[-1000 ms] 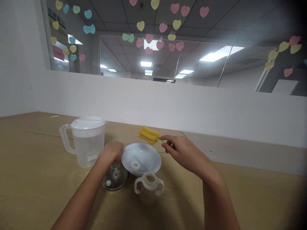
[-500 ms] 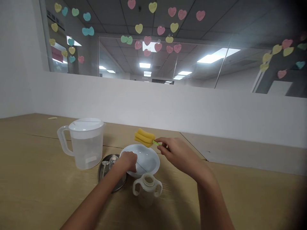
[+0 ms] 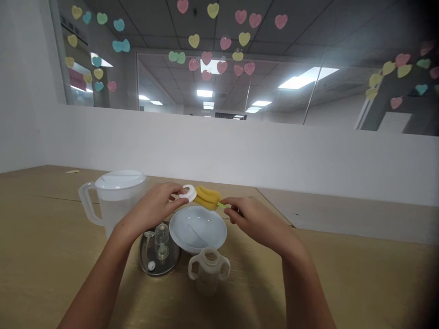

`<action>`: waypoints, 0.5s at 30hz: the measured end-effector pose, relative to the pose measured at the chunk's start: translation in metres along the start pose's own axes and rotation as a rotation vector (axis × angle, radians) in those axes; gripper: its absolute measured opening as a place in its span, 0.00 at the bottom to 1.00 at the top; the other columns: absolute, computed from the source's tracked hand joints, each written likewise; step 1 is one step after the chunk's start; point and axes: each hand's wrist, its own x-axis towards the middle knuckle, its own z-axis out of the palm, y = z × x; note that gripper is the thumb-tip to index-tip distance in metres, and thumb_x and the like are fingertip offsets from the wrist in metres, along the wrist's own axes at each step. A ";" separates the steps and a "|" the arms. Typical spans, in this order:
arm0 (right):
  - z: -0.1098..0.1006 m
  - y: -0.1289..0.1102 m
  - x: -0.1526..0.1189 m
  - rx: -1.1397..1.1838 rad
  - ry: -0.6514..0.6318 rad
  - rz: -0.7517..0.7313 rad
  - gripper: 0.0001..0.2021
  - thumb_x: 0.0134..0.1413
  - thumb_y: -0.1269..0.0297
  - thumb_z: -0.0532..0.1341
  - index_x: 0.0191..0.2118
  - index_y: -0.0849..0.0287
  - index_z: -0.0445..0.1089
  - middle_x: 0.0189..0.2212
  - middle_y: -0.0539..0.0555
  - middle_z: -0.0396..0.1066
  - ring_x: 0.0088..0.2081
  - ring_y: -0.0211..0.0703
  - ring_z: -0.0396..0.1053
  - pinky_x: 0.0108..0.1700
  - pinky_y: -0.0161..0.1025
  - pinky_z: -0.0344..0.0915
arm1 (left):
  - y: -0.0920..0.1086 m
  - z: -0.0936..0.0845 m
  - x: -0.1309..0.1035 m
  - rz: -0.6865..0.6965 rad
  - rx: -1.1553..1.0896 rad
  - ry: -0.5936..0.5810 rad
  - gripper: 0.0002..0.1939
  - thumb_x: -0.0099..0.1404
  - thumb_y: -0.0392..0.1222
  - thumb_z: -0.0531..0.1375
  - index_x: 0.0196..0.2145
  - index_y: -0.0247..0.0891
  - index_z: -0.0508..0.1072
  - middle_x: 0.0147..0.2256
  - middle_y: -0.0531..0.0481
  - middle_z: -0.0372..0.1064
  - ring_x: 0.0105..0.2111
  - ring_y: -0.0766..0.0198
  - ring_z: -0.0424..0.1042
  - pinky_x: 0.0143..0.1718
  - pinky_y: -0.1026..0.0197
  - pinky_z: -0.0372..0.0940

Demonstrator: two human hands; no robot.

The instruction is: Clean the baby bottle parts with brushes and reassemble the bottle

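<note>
Mid-frame, head view: left hand (image 3: 156,203) closed in pinch on white ring (image 3: 192,194), just above bowl (image 3: 212,224). Right hand (image 3: 248,219), right of centre, pinched shut on green handle (image 3: 222,205) of yellow sponge (image 3: 208,198); sponge tip at ring, contact hard to tell from where I stand. Lower centre: two-handled bottle (image 3: 207,283), upright, open-topped. Lower left of centre: tray (image 3: 171,265) with clear dome (image 3: 162,234), white cap (image 3: 151,266). Left: lidded jug (image 3: 121,188).

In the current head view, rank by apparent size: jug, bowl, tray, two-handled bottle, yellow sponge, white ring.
Jug, partly hidden
Bowl
Tray and bottle: too close to rank
Yellow sponge
White ring
</note>
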 end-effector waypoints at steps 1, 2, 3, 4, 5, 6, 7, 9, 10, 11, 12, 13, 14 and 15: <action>-0.001 -0.001 -0.001 0.026 0.014 -0.017 0.16 0.59 0.65 0.47 0.38 0.60 0.72 0.24 0.51 0.68 0.23 0.35 0.60 0.27 0.34 0.51 | 0.001 -0.001 -0.001 0.002 -0.042 0.018 0.18 0.62 0.53 0.54 0.42 0.40 0.71 0.44 0.47 0.70 0.43 0.59 0.70 0.44 0.60 0.65; -0.003 -0.003 -0.002 0.050 0.029 -0.035 0.16 0.59 0.64 0.47 0.37 0.59 0.72 0.24 0.50 0.68 0.23 0.35 0.59 0.27 0.34 0.51 | 0.002 -0.003 -0.001 0.005 -0.086 0.037 0.18 0.62 0.54 0.54 0.43 0.41 0.70 0.45 0.48 0.70 0.44 0.59 0.70 0.44 0.60 0.66; -0.004 -0.004 -0.002 0.075 0.035 -0.057 0.16 0.60 0.64 0.47 0.36 0.59 0.71 0.24 0.50 0.68 0.24 0.34 0.59 0.28 0.34 0.52 | 0.004 -0.003 -0.002 0.011 -0.129 0.058 0.19 0.61 0.55 0.55 0.46 0.42 0.69 0.45 0.48 0.70 0.44 0.59 0.70 0.44 0.60 0.66; -0.004 -0.005 -0.003 0.101 0.030 -0.082 0.16 0.60 0.64 0.47 0.36 0.59 0.71 0.24 0.49 0.67 0.24 0.34 0.58 0.28 0.33 0.52 | 0.005 -0.004 -0.003 0.018 -0.168 0.073 0.21 0.61 0.55 0.56 0.49 0.43 0.66 0.46 0.49 0.69 0.45 0.60 0.69 0.45 0.60 0.66; -0.005 -0.006 -0.003 0.126 0.018 -0.107 0.16 0.60 0.63 0.47 0.36 0.59 0.71 0.24 0.49 0.67 0.24 0.34 0.58 0.28 0.33 0.52 | 0.006 -0.005 -0.004 0.026 -0.201 0.080 0.24 0.61 0.55 0.56 0.52 0.45 0.63 0.47 0.49 0.69 0.46 0.60 0.69 0.46 0.59 0.67; -0.005 -0.007 -0.003 0.148 0.003 -0.129 0.16 0.61 0.63 0.47 0.35 0.59 0.71 0.24 0.49 0.66 0.25 0.34 0.57 0.28 0.33 0.52 | 0.008 -0.005 -0.005 0.032 -0.227 0.082 0.27 0.61 0.55 0.56 0.56 0.47 0.60 0.49 0.49 0.68 0.46 0.60 0.69 0.47 0.59 0.67; -0.005 -0.008 -0.003 0.165 -0.011 -0.147 0.16 0.61 0.63 0.47 0.35 0.59 0.71 0.24 0.49 0.66 0.25 0.34 0.57 0.28 0.33 0.51 | 0.009 -0.006 -0.006 0.034 -0.244 0.079 0.28 0.61 0.55 0.56 0.58 0.48 0.58 0.50 0.49 0.67 0.46 0.60 0.69 0.47 0.58 0.66; -0.006 -0.009 -0.002 0.190 -0.014 -0.165 0.16 0.61 0.63 0.47 0.36 0.58 0.72 0.24 0.49 0.65 0.25 0.34 0.57 0.27 0.32 0.51 | 0.010 -0.008 -0.008 0.032 -0.266 0.057 0.29 0.61 0.55 0.56 0.58 0.49 0.59 0.52 0.48 0.65 0.47 0.58 0.69 0.49 0.56 0.66; -0.006 -0.009 -0.002 0.198 -0.006 -0.166 0.16 0.61 0.63 0.48 0.37 0.58 0.72 0.24 0.48 0.65 0.25 0.33 0.56 0.27 0.32 0.51 | 0.011 -0.010 -0.009 0.033 -0.277 0.039 0.28 0.61 0.55 0.56 0.58 0.48 0.61 0.53 0.48 0.65 0.48 0.58 0.69 0.49 0.56 0.66; -0.007 -0.008 -0.002 0.207 0.003 -0.167 0.15 0.61 0.63 0.49 0.38 0.57 0.73 0.24 0.48 0.65 0.24 0.33 0.55 0.27 0.32 0.51 | 0.012 -0.011 -0.010 0.036 -0.296 0.017 0.27 0.61 0.55 0.57 0.56 0.48 0.63 0.53 0.48 0.64 0.48 0.57 0.68 0.49 0.56 0.66; -0.008 -0.007 -0.003 0.220 0.008 -0.167 0.15 0.60 0.62 0.50 0.39 0.57 0.73 0.24 0.48 0.65 0.24 0.32 0.54 0.27 0.32 0.51 | 0.012 -0.012 -0.010 0.039 -0.323 -0.010 0.27 0.60 0.55 0.57 0.56 0.47 0.64 0.53 0.48 0.64 0.49 0.57 0.68 0.49 0.57 0.66; -0.009 -0.006 -0.003 0.237 0.007 -0.168 0.14 0.60 0.62 0.51 0.39 0.56 0.73 0.24 0.47 0.65 0.23 0.32 0.53 0.27 0.32 0.50 | 0.012 -0.014 -0.011 0.044 -0.354 -0.042 0.27 0.60 0.54 0.58 0.55 0.47 0.64 0.53 0.48 0.65 0.49 0.57 0.68 0.49 0.57 0.66; -0.010 -0.005 -0.003 0.256 0.005 -0.168 0.14 0.59 0.61 0.52 0.39 0.56 0.74 0.23 0.47 0.65 0.23 0.31 0.52 0.26 0.31 0.50 | 0.012 -0.015 -0.011 0.048 -0.384 -0.069 0.27 0.59 0.53 0.59 0.55 0.46 0.64 0.52 0.48 0.65 0.49 0.57 0.68 0.49 0.58 0.67; -0.011 -0.005 -0.003 0.274 0.003 -0.167 0.13 0.59 0.61 0.53 0.38 0.57 0.74 0.23 0.47 0.65 0.22 0.31 0.51 0.26 0.31 0.49 | 0.012 -0.016 -0.011 0.048 -0.410 -0.094 0.28 0.58 0.53 0.60 0.55 0.46 0.64 0.51 0.48 0.66 0.48 0.57 0.68 0.48 0.58 0.67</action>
